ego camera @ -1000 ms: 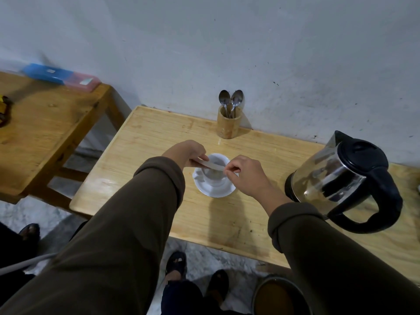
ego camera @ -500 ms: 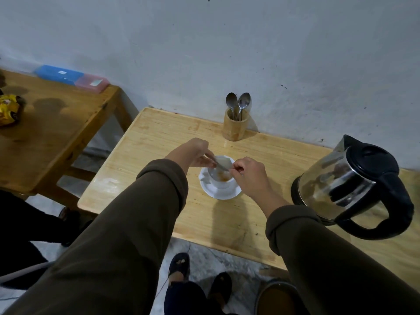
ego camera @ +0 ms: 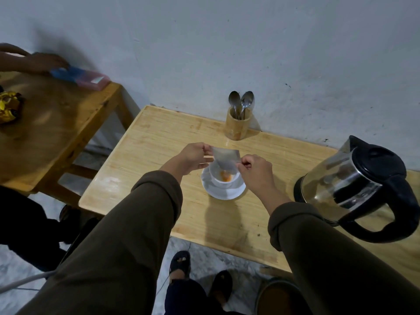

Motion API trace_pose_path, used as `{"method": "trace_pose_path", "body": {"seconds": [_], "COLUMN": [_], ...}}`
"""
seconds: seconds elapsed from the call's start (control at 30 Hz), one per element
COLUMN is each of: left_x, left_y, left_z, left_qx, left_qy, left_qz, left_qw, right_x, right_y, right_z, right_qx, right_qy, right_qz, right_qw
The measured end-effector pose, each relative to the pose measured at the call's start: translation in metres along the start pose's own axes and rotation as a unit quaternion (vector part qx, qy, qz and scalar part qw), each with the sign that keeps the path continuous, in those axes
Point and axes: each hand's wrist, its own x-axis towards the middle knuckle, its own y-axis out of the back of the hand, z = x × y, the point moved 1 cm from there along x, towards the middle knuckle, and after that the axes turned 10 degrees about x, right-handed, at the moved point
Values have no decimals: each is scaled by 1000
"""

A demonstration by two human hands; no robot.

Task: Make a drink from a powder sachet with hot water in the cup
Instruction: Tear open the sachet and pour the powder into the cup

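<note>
**Two hands tip a sachet over the cup**

Two hands hold a silver sachet (ego camera: 226, 159) just above the white cup (ego camera: 223, 177). The left hand (ego camera: 193, 157) pinches the sachet's upper left corner between thumb and fingers, and the right hand (ego camera: 255, 168) pinches its right edge, with the other fingers curled in. The sachet hangs tilted, its lower end reaching into the mouth of the cup. Orange powder (ego camera: 226, 177) lies in a small heap at the bottom of the cup.

The cup stands on a white saucer (ego camera: 221, 192), near the middle of the pale wooden counter (ego camera: 159, 142). Both arms wear olive-brown sleeves (ego camera: 145, 223) and reach in from the near edge.

On the right of the counter a steel kettle (ego camera: 354, 185) with a black lid and handle stands well apart from the saucer. At the far edge, against the grey wall, a bamboo holder (ego camera: 237, 126) keeps several spoons (ego camera: 241, 102) upright, bowls up.

On the left stands a second, darker wooden counter (ego camera: 56, 123). A flat blue and pink box (ego camera: 79, 76) lies at its far edge, and another person's hand (ego camera: 45, 62), blurred, rests on the blue end. A crumpled gold wrapper (ego camera: 9, 106) lies at that counter's left edge.

Below the near edge, sandalled feet (ego camera: 200, 276) stand on a marbled floor, and a round brown bin (ego camera: 281, 298) sits near right.
</note>
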Motion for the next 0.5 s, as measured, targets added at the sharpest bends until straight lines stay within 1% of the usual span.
{"method": "trace_pose_path", "body": {"seconds": [0.03,0.13,0.27,0.5], "left_x": [-1,2,10,7], "left_y": [-1,-4,-12,-23], "left_z": [-1,-6,-11,-7], "left_qx": [22,138,205,204], "left_qy": [-13,-63,-74,-92], "left_qz": [-7,-2,51,92], "left_qw": [1000,988,975,970], "right_x": [0,1,2,3], "right_y": [0,1,0,2], "right_z": [0,-2,-5,-6], "right_qx": [5,27,41,25], "right_qy": [-4,-13,-8,-12], "right_qz": [5,20,9,-13], "right_qw": [1000,999,999,1000]}}
